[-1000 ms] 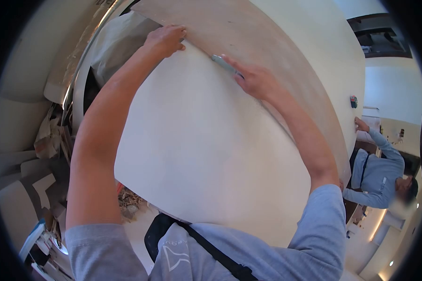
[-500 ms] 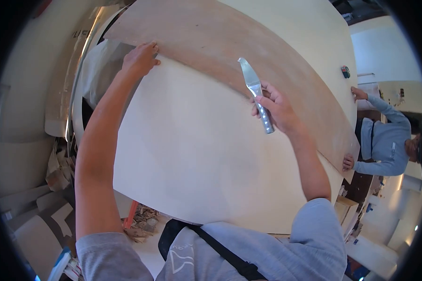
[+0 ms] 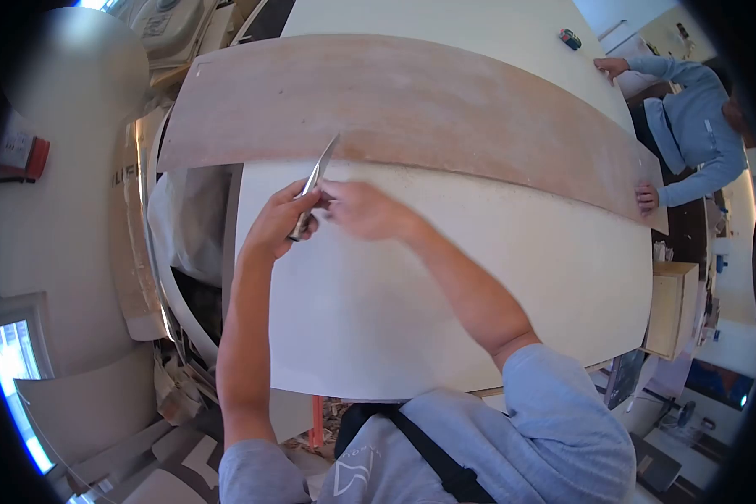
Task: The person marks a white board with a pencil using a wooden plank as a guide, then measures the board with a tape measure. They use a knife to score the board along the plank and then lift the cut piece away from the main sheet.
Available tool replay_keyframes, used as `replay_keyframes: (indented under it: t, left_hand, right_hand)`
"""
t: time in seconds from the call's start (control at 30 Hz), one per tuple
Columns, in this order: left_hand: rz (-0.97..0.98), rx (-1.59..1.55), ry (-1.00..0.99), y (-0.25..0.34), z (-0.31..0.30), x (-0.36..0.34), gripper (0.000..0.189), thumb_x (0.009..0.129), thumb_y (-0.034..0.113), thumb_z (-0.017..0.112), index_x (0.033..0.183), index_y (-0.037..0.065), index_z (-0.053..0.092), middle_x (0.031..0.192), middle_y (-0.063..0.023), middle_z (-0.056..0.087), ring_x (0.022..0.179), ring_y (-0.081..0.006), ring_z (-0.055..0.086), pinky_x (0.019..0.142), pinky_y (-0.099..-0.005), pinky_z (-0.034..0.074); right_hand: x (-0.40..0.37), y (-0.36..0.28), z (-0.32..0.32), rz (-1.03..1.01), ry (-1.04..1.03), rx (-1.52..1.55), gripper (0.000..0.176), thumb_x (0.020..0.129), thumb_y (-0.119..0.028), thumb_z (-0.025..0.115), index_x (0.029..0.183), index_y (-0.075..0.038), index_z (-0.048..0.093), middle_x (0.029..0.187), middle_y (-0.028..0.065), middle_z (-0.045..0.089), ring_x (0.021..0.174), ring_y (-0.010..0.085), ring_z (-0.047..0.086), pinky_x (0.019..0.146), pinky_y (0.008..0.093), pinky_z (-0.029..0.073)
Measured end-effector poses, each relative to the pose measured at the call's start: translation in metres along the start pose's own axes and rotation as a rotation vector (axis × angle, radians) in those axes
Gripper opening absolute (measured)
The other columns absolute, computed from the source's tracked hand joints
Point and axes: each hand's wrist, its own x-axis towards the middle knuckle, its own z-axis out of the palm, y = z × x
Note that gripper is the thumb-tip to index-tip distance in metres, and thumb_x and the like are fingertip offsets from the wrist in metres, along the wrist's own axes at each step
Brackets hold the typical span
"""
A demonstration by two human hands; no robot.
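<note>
My left hand (image 3: 279, 220) is closed around the handle of a metal knife (image 3: 317, 175), its blade tilted up and to the right over the near edge of a long brown board (image 3: 412, 101). Close beside the knife, its fingers at those of my left hand, is my right hand (image 3: 365, 210), smeared by motion. The board lies across a large white sheet (image 3: 445, 269) in front of me.
At the right, a co-worker (image 3: 689, 143) has one hand (image 3: 647, 198) on the board's far end and the other near the white surface's edge. A small green-and-black tool (image 3: 569, 39) lies at the back right. Plastic wrapping (image 3: 189, 223) hangs at the left.
The knife has passed from my right hand to my left. My left hand has come off the board's edge, and my right hand has moved left to meet it. The view has shifted.
</note>
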Motion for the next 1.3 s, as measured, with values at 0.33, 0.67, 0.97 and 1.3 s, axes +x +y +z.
replay_keyframes:
  t: [0.33, 0.67, 0.97, 1.3]
  left_hand:
    - [0.393, 1.195, -0.270, 0.054, -0.004, 0.047, 0.037, 0.094, 0.028, 0.061, 0.119, 0.001, 0.063, 0.094, -0.0218, 0.068, 0.081, -0.0322, 0.064, 0.078, -0.0404, 0.049]
    - [0.871, 1.611, -0.252, 0.055, 0.006, 0.102, 0.045, 0.096, 0.027, 0.059, 0.140, 0.030, 0.049, 0.082, -0.0084, 0.062, 0.072, -0.0259, 0.066, 0.058, -0.0382, 0.051]
    - [0.886, 1.615, -0.220, 0.048, -0.025, 0.099, 0.047, 0.096, 0.032, 0.060, 0.141, 0.029, 0.049, 0.070, -0.0071, 0.060, 0.058, -0.0239, 0.062, 0.052, -0.0380, 0.050]
    - [1.022, 1.534, -0.191, 0.025, -0.011, 0.105, 0.023, 0.094, 0.027, 0.059, 0.111, 0.012, 0.058, 0.080, -0.0109, 0.065, 0.070, -0.0304, 0.069, 0.059, -0.0402, 0.054]
  right_hand:
    - [0.021, 0.115, -0.144, -0.165, 0.460, -1.006, 0.041, 0.098, -0.021, 0.046, 0.138, -0.017, 0.053, 0.144, 0.0050, 0.051, 0.137, 0.0268, 0.041, 0.113, 0.0417, 0.031]
    - [0.021, 0.110, -0.140, -0.126, 0.472, -1.031, 0.041, 0.099, -0.021, 0.047, 0.140, -0.018, 0.050, 0.145, 0.0033, 0.048, 0.139, 0.0243, 0.036, 0.116, 0.0415, 0.028]
    - [0.020, 0.102, -0.141, -0.086, 0.423, -1.040, 0.044, 0.098, -0.019, 0.046, 0.143, -0.019, 0.046, 0.148, 0.0038, 0.044, 0.140, 0.0250, 0.034, 0.116, 0.0432, 0.027]
    - [0.020, 0.097, -0.140, -0.080, 0.412, -1.073, 0.046, 0.097, -0.016, 0.047, 0.143, -0.018, 0.046, 0.149, 0.0062, 0.043, 0.140, 0.0270, 0.036, 0.114, 0.0441, 0.027]
